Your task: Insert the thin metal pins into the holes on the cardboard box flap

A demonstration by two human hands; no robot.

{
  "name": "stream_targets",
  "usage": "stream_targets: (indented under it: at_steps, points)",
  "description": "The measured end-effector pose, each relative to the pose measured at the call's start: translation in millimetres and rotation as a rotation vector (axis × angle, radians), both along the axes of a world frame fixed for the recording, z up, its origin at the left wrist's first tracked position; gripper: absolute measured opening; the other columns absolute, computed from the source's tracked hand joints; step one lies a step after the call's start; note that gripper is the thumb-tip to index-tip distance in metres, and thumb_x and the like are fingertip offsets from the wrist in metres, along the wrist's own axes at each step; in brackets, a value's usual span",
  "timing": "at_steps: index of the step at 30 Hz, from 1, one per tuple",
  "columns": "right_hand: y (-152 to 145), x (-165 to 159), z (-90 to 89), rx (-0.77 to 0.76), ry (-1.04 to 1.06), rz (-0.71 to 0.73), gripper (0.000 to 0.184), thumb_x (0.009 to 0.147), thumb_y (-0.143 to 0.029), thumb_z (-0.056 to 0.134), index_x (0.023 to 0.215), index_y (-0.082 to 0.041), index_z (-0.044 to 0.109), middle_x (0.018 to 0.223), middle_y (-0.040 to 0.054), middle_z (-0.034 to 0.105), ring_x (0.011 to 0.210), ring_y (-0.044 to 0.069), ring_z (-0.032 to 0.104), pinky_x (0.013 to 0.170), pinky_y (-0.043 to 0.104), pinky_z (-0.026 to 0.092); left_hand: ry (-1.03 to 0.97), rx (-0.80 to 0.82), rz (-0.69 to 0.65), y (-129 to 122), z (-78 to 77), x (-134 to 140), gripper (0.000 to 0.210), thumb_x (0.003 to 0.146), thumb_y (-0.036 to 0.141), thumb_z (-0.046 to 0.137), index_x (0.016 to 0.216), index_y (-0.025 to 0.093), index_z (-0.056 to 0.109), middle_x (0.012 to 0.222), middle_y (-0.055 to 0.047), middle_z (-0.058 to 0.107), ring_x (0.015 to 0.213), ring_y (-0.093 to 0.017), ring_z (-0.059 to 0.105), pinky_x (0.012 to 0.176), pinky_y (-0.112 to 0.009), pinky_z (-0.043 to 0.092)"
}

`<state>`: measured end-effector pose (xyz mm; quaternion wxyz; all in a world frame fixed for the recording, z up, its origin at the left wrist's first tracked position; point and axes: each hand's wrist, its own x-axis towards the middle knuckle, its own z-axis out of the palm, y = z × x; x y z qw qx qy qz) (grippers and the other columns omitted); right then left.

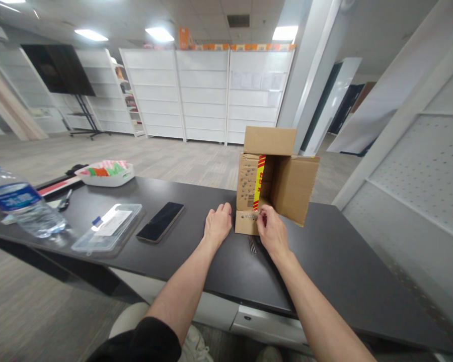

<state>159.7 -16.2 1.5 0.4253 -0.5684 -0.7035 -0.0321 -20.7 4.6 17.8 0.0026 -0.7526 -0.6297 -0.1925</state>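
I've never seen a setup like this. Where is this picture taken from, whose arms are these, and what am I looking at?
No machine here: a person wears a camera on their head, looking down at their own bare hands. On the dark table stands an open cardboard box. The left hand is beside it; the right hand is at its front, but whether it holds anything is too small to tell. Thin metal pieces lie nearby. Further left are a phone, a clear plastic case, a white basket and a water bottle.
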Motion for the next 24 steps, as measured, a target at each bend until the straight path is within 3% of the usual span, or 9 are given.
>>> stream_targets:
  at_steps: [16, 24]
  points:
    - [-5, -4, 7.2, -0.003, -0.093, -0.062, 0.017, 0.091, -0.021, 0.038, 0.100, -0.021, 0.053, 0.091, 0.0058, 0.061, 0.080, 0.019, 0.057, 0.066, 0.028, 0.040, 0.006, 0.022, -0.002, 1, -2.4, 0, 0.018, 0.089, 0.015, 0.038, 0.099, 0.022, 0.051, 0.101, -0.005, 0.059, 0.082, -0.018, 0.056, 0.080, -0.033, 0.038]
    - [-8, -6, 11.3, -0.011, -0.071, -0.057, 0.015, 0.091, -0.027, 0.040, 0.089, -0.021, 0.054, 0.086, 0.0043, 0.057, 0.067, 0.016, 0.052, 0.060, 0.026, 0.037, -0.002, 0.014, -0.010, 0, -0.6, -1, 0.018, 0.089, 0.015, 0.038, 0.099, 0.022, 0.051, 0.102, -0.005, 0.059, 0.085, -0.018, 0.057, 0.083, -0.033, 0.038]
